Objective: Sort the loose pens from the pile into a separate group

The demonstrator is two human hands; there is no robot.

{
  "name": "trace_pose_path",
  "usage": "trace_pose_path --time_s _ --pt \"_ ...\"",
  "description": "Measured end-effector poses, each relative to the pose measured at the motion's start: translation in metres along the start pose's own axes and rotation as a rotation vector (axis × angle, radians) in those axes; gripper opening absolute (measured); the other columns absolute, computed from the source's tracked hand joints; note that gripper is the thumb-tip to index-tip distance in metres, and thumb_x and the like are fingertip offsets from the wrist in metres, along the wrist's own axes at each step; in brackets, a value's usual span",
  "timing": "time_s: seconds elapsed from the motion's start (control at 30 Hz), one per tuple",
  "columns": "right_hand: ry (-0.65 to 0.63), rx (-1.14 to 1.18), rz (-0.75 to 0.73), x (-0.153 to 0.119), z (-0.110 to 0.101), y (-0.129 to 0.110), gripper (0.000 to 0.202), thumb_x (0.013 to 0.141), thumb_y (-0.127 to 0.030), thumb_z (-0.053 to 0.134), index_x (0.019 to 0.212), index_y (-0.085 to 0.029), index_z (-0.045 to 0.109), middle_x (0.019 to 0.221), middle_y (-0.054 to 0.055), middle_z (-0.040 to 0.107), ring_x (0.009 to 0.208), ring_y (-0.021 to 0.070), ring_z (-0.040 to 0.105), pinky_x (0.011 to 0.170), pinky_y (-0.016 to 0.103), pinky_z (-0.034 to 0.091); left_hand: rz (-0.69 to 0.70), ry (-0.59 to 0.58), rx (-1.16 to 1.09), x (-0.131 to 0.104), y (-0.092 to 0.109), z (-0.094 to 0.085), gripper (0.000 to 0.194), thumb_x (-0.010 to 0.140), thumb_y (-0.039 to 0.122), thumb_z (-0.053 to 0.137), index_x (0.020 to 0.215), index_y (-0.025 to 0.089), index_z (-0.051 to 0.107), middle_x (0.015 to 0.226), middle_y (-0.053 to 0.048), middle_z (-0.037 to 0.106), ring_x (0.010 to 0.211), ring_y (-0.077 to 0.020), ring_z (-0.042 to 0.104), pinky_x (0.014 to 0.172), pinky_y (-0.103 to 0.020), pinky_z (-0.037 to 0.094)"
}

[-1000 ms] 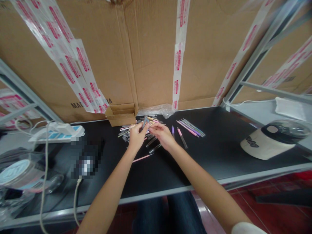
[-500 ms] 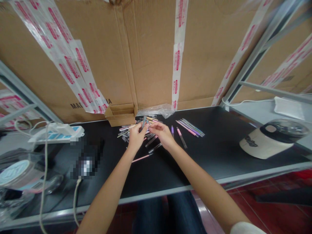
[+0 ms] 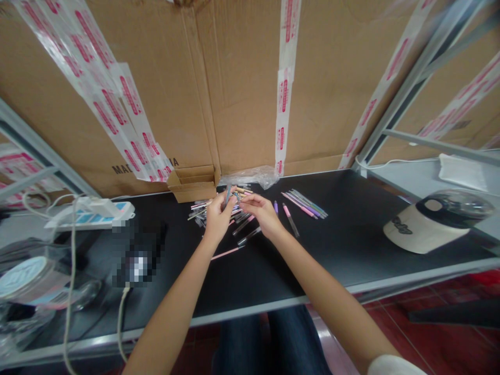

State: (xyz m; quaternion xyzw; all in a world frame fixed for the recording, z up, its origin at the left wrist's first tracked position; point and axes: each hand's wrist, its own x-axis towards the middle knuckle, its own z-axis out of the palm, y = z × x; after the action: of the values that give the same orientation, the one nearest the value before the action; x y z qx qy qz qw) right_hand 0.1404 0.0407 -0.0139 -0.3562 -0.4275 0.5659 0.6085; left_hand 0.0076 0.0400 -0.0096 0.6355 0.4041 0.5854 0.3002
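My left hand (image 3: 217, 216) is closed around a slim grey-blue pen part (image 3: 228, 192) that sticks up past the thumb. Close on its right, my right hand (image 3: 262, 212) has its thumb and fingers pinched together; what they hold is too small to make out. Beneath and behind both hands lies a loose pile of pen parts (image 3: 199, 207), pink, white, clear and tan. A pink pen (image 3: 290, 220) and a purple one (image 3: 276, 207) lie right of my right hand. Farther right is a row of several pens (image 3: 305, 203). One thin pink stick (image 3: 227, 253) lies nearer me.
A tan cap (image 3: 427, 224) sits on the black table (image 3: 336, 260) at right. On the left are a power strip (image 3: 94, 214), a blurred-out dark device (image 3: 136, 263) with a cable, and a clear tub (image 3: 27, 281). Large cardboard (image 3: 242, 94) stands behind, with crumpled plastic (image 3: 260, 177) at its foot.
The grey-blue pen part in my left hand has tilted more upright and shifted slightly left. My right fingers have drawn a little apart from my left hand.
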Motion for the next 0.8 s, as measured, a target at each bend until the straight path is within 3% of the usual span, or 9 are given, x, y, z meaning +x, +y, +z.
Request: trace_pose_path --time_s 0.27,0.5,0.8 --pt "0.017 -0.047 -0.001 0.0006 -0.0014 -0.0011 0.021 0.047 -0.024 0.080 0.061 -0.019 0.065 0.064 -0.001 0.063 0.060 0.0125 0.055 0.063 0.028 0.044 0.066 -0.034 0.063 0.0013 -0.0031 -0.0010 0.030 0.083 0.032 0.055 0.104 0.016 0.067 0.105 -0.008 0.068 0.098 -0.0210 0.062 0.087 -0.032 0.046" --pt "-0.024 -0.086 -0.094 0.0016 -0.0011 -0.0009 0.020 0.047 -0.024 0.081 0.059 -0.019 0.065 0.067 -0.001 0.064 0.066 0.0143 0.059 0.072 0.031 0.048 0.114 -0.019 0.190 0.0013 0.0019 -0.0043 0.022 0.083 0.030 0.055 0.093 0.017 0.070 0.094 -0.006 0.070 0.090 -0.0201 0.062 0.085 -0.032 0.044" --pt "0.003 -0.215 -0.138 0.0038 -0.0077 0.0014 0.018 0.054 -0.029 0.079 0.064 -0.020 0.067 0.068 0.001 0.066 0.067 0.0175 0.061 0.067 0.032 0.051 0.160 -0.047 0.237 0.0006 0.0047 -0.0052 0.023 0.083 0.031 0.055 0.091 0.016 0.070 0.088 -0.007 0.068 0.085 -0.0188 0.061 0.078 -0.029 0.044"
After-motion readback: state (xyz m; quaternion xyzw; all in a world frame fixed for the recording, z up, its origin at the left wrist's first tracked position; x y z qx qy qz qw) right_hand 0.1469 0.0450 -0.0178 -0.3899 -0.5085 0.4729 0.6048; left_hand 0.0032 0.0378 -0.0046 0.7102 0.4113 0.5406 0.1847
